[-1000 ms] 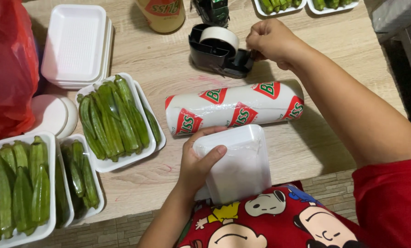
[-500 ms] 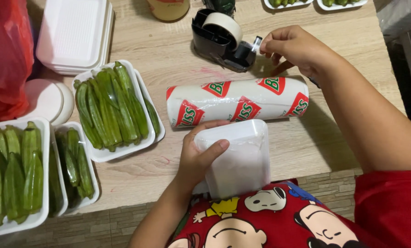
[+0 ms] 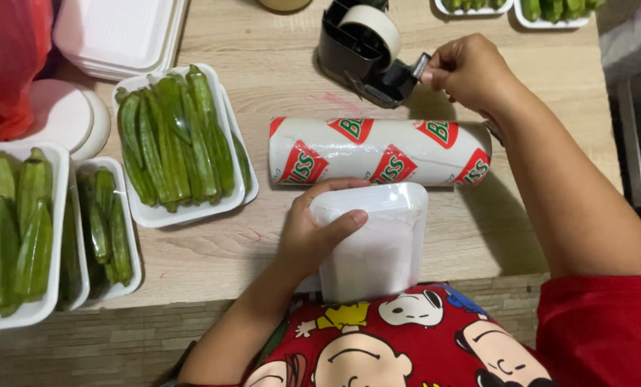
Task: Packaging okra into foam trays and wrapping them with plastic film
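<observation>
- Gripping a wrapped white tray (image 3: 378, 251), the left hand (image 3: 313, 233) has its thumb across the tray's top and its fingers curled round the left edge; the tray sits at the table's near edge, partly over the person's lap.
- Lengthwise the tray runs from the person toward the far side, its far short end just beside the film roll (image 3: 379, 152).
- The film roll lies on its side, long axis left to right, crosswise to the tray.
- The right hand (image 3: 467, 70) is closed in a pinch at the cutter end of the black tape dispenser (image 3: 367, 54), fingertips on the tape end; the dispenser stands just beyond the roll.
- The table (image 3: 277, 93) is light wood grain, with a faint pink smear near the dispenser.
- Bare wood lies between the roll and the dispenser, and to the right of the tray under the right forearm.
- Left of the tray, well apart, a tray of okra (image 3: 177, 140) rests on the wood; two more okra trays (image 3: 19, 229) crowd the left edge.
- A stack of empty trays (image 3: 116, 32) and a red bag (image 3: 8, 61) fill the far left corner; small trays of greens (image 3: 550, 11) sit at the far right.
- Below the near edge shows a grey tiled floor (image 3: 84, 351).
</observation>
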